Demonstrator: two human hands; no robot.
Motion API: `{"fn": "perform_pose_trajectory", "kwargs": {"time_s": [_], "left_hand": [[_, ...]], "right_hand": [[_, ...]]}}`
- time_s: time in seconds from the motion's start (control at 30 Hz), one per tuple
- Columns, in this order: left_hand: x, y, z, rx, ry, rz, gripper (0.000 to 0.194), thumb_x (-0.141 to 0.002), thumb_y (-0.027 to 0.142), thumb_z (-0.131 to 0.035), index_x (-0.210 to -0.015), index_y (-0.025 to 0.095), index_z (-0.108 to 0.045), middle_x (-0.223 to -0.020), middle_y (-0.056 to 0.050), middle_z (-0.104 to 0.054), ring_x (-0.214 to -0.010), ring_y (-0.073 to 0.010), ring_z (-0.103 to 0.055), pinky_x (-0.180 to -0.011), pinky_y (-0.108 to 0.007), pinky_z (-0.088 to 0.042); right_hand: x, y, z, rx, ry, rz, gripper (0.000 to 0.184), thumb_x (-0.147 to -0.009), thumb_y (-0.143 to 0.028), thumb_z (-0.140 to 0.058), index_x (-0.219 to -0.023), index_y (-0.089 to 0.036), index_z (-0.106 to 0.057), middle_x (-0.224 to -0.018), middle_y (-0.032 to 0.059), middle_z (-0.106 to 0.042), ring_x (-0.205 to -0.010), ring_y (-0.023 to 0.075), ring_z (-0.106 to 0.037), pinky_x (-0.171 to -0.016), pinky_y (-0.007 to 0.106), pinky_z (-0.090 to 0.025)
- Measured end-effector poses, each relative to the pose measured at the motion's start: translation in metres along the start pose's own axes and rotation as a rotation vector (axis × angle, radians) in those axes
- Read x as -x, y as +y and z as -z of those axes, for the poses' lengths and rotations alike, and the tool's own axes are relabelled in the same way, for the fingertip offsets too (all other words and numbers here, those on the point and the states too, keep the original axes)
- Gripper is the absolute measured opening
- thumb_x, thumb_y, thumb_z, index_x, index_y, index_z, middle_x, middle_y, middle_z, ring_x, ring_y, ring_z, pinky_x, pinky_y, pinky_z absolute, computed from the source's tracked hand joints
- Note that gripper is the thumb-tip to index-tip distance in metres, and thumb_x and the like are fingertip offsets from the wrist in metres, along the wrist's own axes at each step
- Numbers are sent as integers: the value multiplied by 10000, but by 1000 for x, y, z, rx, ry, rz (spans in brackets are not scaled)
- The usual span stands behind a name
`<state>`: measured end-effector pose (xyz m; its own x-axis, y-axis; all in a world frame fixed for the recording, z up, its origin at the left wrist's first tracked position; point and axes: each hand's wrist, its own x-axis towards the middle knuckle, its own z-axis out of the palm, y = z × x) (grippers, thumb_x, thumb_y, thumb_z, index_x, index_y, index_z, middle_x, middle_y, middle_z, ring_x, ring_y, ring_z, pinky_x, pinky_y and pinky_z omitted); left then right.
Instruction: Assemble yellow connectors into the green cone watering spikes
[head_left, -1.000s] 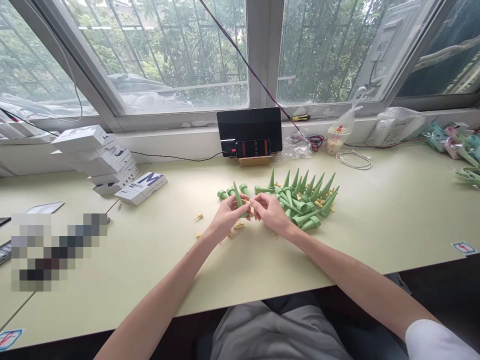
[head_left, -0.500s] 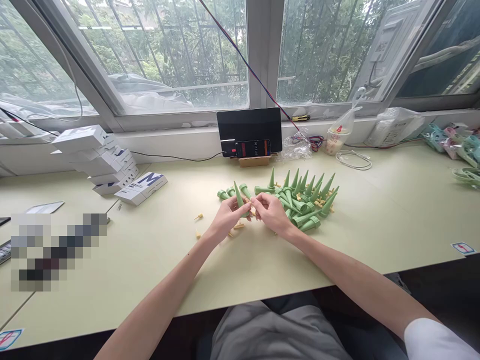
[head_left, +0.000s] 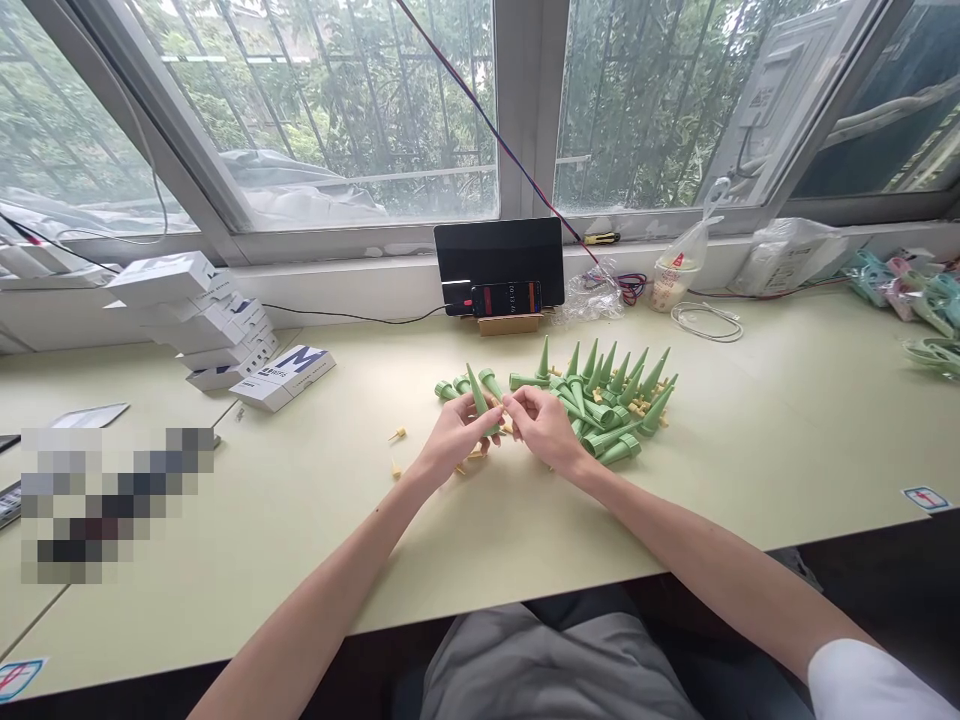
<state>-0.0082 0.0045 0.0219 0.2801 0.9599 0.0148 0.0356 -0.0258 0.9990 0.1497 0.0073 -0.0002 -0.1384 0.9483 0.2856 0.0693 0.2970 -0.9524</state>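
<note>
My left hand point(head_left: 459, 432) is closed around a green plant watering spike point(head_left: 476, 388), its pointed end up and tilted a little left. Close against it, my right hand point(head_left: 541, 425) pinches thumb and forefinger together at the spike's side; what lies between those fingertips is hidden. Just beyond the hands lie several more green spikes point(head_left: 490, 381). A dense heap of green spikes point(head_left: 600, 410) sits right beside my right hand, some standing point up, others on their sides. Small yellow valve pieces point(head_left: 399, 433) lie left of my left hand, and others are partly covered by it.
A phone point(head_left: 506, 299) leans on a dark tablet point(head_left: 499, 250) at the back. White boxes point(head_left: 217, 315) are stacked on the left. A bagged cup point(head_left: 667, 285), a white cable point(head_left: 707, 322) and bagged coloured items point(head_left: 900, 290) are at the right. The table's front edge runs before my lap.
Both hands stay in nearly the same place on the same spike. My fingers have shifted only slightly, and the view has barely moved.
</note>
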Motion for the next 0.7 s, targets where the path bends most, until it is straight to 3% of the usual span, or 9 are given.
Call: {"fn": "perform_pose_trajectory", "kwargs": {"time_s": [0.53, 0.7], "left_hand": [[2, 0, -1, -35, -21, -22, 361, -733, 467, -776, -880, 180, -615, -759, -28, -629, -587, -132, -585, -458, -228, -439], [1, 1, -1, -41, -18, -26, 357, -752, 480, -760, -871, 175, -618, -735, -17, -598, -577, -128, -578, -456, -232, -435]], "right_hand": [[0, 0, 1, 106, 41, 15, 456, -896, -570, -563, -629, -202, -523, -507, -13, -532, -460, 125, -473, -465, 264, -363], [1, -3, 1, 80, 37, 22, 387, -902, -535, -569, -702, -204, -552, -557, -7, -566, -485, 131, -503, -482, 263, -398]]}}
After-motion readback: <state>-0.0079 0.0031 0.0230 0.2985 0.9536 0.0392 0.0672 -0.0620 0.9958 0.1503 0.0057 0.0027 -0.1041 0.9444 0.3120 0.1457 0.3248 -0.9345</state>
